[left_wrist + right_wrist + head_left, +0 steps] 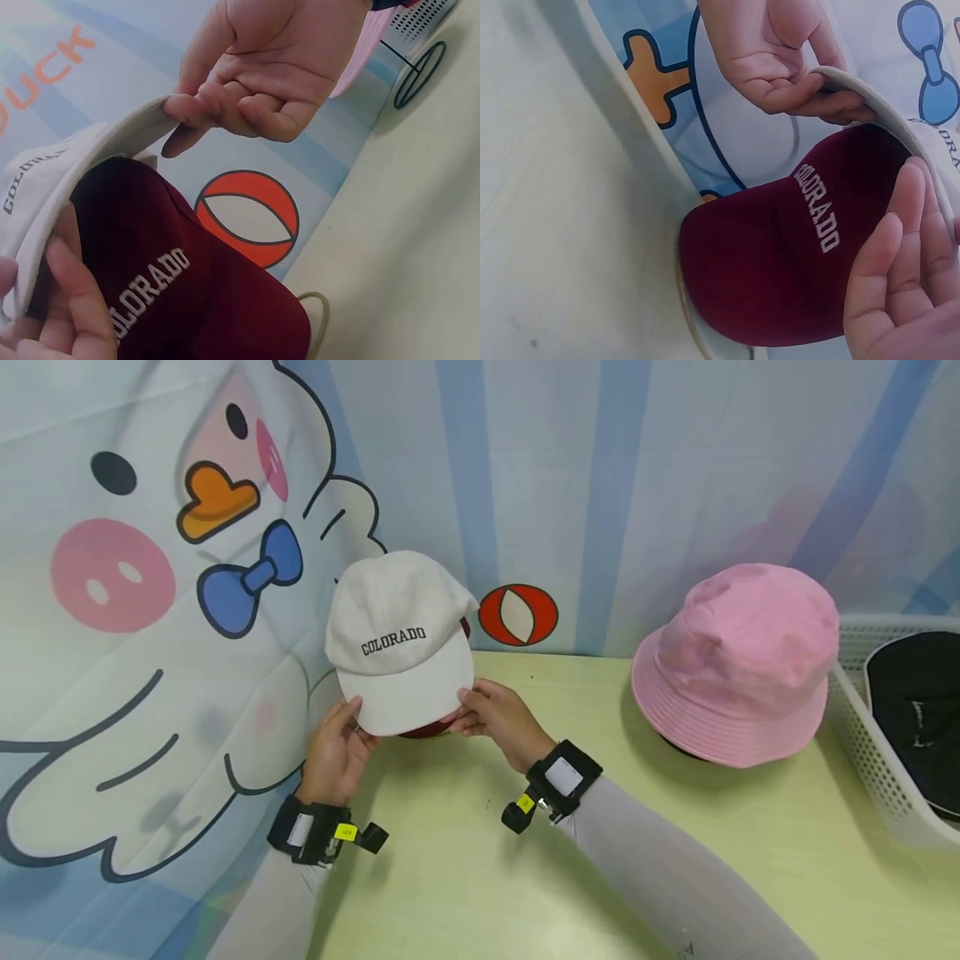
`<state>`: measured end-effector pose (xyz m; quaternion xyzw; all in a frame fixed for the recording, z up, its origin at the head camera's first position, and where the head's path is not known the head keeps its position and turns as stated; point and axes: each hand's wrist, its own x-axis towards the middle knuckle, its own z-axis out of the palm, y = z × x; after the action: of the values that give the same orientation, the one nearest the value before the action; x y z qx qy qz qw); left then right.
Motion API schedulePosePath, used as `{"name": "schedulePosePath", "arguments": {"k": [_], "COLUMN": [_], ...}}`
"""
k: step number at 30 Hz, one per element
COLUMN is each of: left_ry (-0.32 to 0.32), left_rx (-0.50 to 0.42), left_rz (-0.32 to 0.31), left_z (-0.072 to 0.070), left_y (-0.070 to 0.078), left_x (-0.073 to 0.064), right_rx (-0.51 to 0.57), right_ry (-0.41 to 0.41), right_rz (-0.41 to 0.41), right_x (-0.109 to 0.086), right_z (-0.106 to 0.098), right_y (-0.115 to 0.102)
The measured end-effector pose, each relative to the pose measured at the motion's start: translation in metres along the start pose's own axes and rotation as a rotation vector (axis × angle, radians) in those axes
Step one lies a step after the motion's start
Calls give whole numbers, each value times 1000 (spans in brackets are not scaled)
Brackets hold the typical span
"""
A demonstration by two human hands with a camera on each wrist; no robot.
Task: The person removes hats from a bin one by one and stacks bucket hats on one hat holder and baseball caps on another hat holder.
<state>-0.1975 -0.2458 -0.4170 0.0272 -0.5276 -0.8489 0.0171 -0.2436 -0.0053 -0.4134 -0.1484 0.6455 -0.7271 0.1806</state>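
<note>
White cap (442, 681) held by its brim (412, 706), crown (397, 597) just beyond the fingers (906, 225).
From left: left hand (340, 764), fingers pinched on the brim's edge; maroon cap (765, 270) beneath, between the hands; right hand (506, 722), fingers pinching the opposite edge; pink bucket hat (742, 668) well right of them.

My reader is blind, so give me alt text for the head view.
Two hands hold a white COLORADO baseball cap by its brim, mostly hiding a maroon cap. At right, a pink bucket hat is beside a white perforated basket.
</note>
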Motion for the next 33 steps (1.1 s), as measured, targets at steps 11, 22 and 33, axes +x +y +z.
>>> {"name": "schedulePosePath", "arguments": {"k": [11, 22, 33], "left_ry": [-16, 10, 87], "left_rx": [7, 43, 65], "left_rz": [-21, -45, -58], "left_z": [-7, -12, -23], "left_y": [-16, -30, -45], "left_x": [-4, -3, -3], "right_rx": [2, 33, 49], "right_ry": [14, 36, 65], "right_rz": [32, 52, 55], "right_x": [-6, -4, -2], "right_z": [-2, -4, 2], "right_y": [14, 38, 60]}}
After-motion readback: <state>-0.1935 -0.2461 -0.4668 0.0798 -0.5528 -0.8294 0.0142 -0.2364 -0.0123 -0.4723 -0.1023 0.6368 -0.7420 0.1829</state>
